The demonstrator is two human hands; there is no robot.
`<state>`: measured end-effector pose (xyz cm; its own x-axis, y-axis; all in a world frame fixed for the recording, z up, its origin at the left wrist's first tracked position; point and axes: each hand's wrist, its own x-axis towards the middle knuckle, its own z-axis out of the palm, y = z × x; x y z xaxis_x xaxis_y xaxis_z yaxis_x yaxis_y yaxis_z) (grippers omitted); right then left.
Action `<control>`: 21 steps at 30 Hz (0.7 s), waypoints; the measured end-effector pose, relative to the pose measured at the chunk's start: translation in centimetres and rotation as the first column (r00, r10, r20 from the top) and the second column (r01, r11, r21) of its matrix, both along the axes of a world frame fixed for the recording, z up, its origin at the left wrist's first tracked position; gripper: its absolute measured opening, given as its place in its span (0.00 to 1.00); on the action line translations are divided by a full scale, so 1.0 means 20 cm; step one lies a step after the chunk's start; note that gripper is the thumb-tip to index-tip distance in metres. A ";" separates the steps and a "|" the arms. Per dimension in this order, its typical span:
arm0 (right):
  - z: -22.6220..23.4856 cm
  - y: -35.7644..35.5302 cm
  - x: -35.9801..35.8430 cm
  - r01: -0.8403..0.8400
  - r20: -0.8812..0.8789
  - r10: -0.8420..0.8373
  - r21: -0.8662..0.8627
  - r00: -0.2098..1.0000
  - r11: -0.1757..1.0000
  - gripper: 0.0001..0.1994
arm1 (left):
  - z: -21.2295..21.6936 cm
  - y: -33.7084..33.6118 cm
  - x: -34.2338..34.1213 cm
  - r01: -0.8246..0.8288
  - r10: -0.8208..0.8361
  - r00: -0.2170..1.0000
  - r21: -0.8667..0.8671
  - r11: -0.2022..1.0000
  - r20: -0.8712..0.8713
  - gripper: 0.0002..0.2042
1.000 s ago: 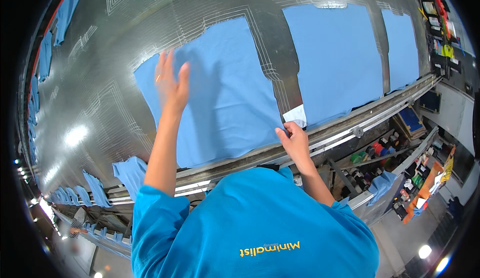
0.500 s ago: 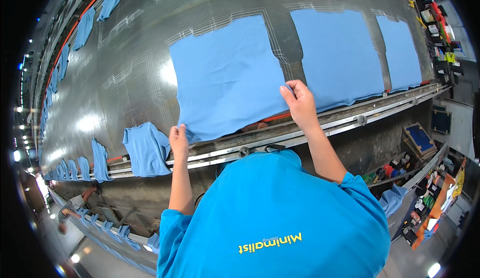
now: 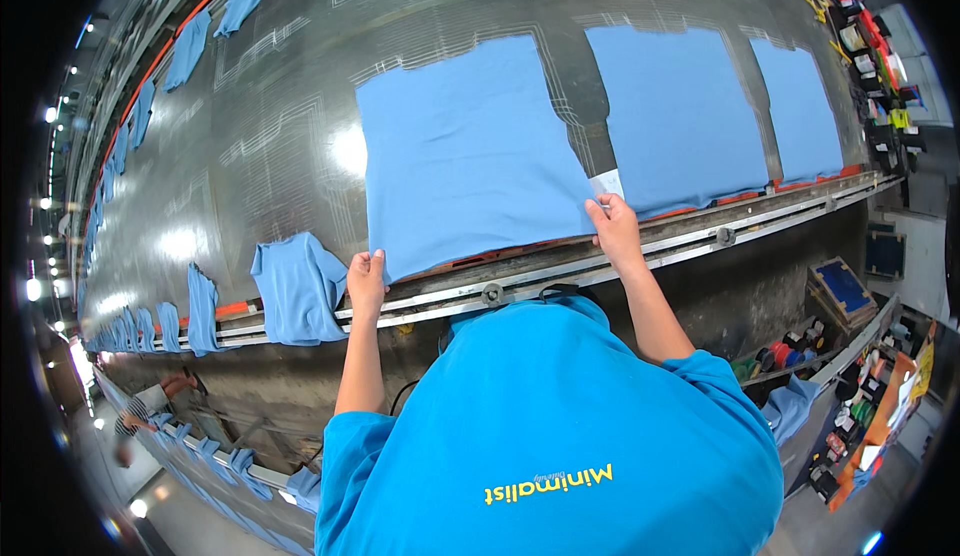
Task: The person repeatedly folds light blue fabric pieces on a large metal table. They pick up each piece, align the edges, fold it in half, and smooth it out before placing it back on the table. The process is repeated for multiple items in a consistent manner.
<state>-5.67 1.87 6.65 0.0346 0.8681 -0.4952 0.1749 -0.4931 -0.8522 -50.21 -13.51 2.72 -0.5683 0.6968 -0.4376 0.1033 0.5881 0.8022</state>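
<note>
A light blue cut fabric panel (image 3: 470, 156) lies spread on the long dark table (image 3: 270, 176) in front of me. My left hand (image 3: 366, 281) pinches its near left corner at the table's front edge. The near right corner is pinched between thumb and fingers of my right hand (image 3: 614, 228). Just beyond that hand, a small white label (image 3: 606, 185) shows at the panel's right edge. The near edge of the panel runs fairly straight between both hands. Faint white outlines are marked on the tabletop around the panel.
Flat blue panels (image 3: 680, 106) lie to the right. A rumpled blue piece (image 3: 298, 291) hangs over the edge at left, with more beyond. A metal rail (image 3: 680, 248) runs along the front. Containers (image 3: 868, 66) crowd the far right. Another person (image 3: 150, 411) is at lower left.
Both hands have moved slightly right and the right one nearer to me, drawing the panel's near edge straighter and flatter. The white label at its right edge has come into view.
</note>
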 end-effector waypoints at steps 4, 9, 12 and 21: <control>-0.33 -0.03 0.06 -0.076 0.153 0.056 0.125 0.987 0.989 0.15 | -0.04 0.02 0.00 0.141 -0.173 0.910 -0.111 0.984 -0.376 0.15; -0.18 0.19 -0.15 0.007 0.262 -0.081 0.272 0.962 0.962 0.17 | 0.13 0.22 0.01 0.353 -0.334 0.642 -0.121 0.928 -0.690 0.20; -0.13 0.35 -0.25 -0.008 0.438 -0.060 0.151 0.897 0.988 0.16 | 0.12 0.45 0.00 0.506 -0.453 0.530 -0.161 0.847 -0.717 0.29; -0.03 0.43 -0.37 -0.190 0.347 0.003 0.506 0.938 0.841 0.08 | -0.08 1.19 0.25 0.776 -0.651 0.087 -0.359 0.519 -0.754 0.39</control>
<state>-13.05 10.40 6.03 0.0111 0.9981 0.0607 0.5051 0.0468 -0.8618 -45.20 10.29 1.12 0.2180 0.9739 -0.0626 0.9665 -0.2065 0.1524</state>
